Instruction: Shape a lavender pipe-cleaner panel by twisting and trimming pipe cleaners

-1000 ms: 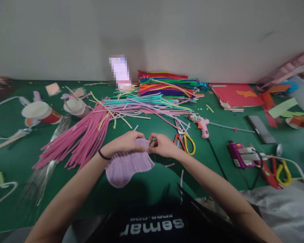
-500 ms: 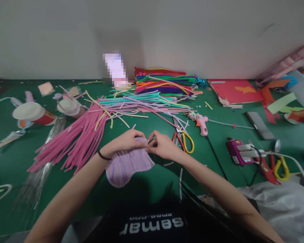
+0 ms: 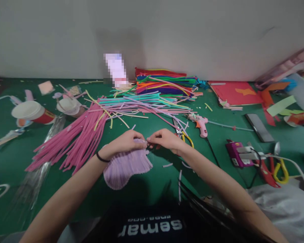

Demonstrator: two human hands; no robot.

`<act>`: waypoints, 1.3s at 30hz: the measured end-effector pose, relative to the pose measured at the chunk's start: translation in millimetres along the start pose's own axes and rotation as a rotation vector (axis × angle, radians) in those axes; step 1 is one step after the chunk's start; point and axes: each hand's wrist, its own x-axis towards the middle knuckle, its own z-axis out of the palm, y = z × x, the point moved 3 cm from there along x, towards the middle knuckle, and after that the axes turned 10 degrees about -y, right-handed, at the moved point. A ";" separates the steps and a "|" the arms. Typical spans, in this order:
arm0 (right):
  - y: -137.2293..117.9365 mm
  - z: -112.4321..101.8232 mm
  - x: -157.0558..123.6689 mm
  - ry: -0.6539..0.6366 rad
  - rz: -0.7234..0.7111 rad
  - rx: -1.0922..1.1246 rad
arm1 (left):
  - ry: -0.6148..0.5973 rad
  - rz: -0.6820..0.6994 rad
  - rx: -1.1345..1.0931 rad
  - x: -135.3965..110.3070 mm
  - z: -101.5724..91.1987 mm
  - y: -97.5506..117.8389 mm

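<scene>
A lilac fan-shaped piece made of pipe cleaners [image 3: 126, 167] lies on the green table in front of me. My left hand [image 3: 125, 142] curls over its upper edge and grips it. My right hand [image 3: 164, 139] is closed in a pinch at the piece's top right corner, fingertips almost touching the left hand's. What the right fingers pinch is too small to make out. A black band circles my left wrist.
A heap of pink pipe cleaners [image 3: 76, 140] spreads to the left, multicoloured ones [image 3: 162, 84] at the back. Scissors with yellow and red handles [image 3: 186, 136] lie beside my right hand, then a pink glue gun [image 3: 201, 123] and a purple tool [image 3: 236, 153]. Paper cups [image 3: 31, 113] stand at left.
My right hand has turned over and lifted slightly, now covering more of the scissors. The left hand stays on the lilac piece. The view shifted a little.
</scene>
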 end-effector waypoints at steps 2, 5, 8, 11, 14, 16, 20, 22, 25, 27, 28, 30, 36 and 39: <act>-0.5 -3.3 2.6 -0.035 0.052 0.053 | 0.003 -0.005 0.005 -1.5 0.3 1.8; 0.4 -6.7 7.2 -0.085 0.106 0.094 | 0.012 -0.011 0.025 -3.6 0.8 4.4; 1.5 -8.1 11.3 -0.121 0.140 0.103 | 0.010 -0.019 0.044 -4.8 0.7 5.6; 0.7 -8.5 13.1 -0.115 0.159 0.077 | 0.014 -0.029 0.050 -4.6 0.1 4.2; -1.7 -8.1 13.2 -0.118 0.159 0.014 | 0.023 -0.021 0.043 -3.5 -0.3 2.5; -3.5 -7.9 13.2 -0.126 0.154 -0.033 | 0.035 -0.029 0.047 -2.8 -0.4 2.0; -7.7 -7.1 13.9 -0.121 0.142 -0.117 | 0.056 -0.055 0.054 -1.5 -0.2 2.5; -10.0 -5.7 14.9 -0.100 0.123 -0.186 | 0.053 -0.058 0.051 -0.7 -0.3 2.2; -13.7 -1.5 16.5 -0.033 0.053 -0.393 | 0.040 -0.058 0.053 0.7 -1.5 -0.7; -15.5 2.5 16.4 0.030 -0.006 -0.556 | 0.028 -0.050 0.051 1.6 -3.0 -3.7; -15.5 4.8 16.0 0.050 -0.026 -0.612 | 0.018 -0.046 0.049 1.8 -3.7 -5.2; -13.2 9.7 15.0 0.046 -0.031 -0.658 | -0.028 -0.044 0.048 2.2 -3.9 -8.0; -6.3 17.6 13.2 -0.016 -0.068 -0.787 | -0.175 -0.066 0.018 2.3 2.9 -12.7; -10.8 19.2 6.2 0.025 -0.158 -0.924 | -0.151 -0.071 -0.030 0.8 3.1 -14.9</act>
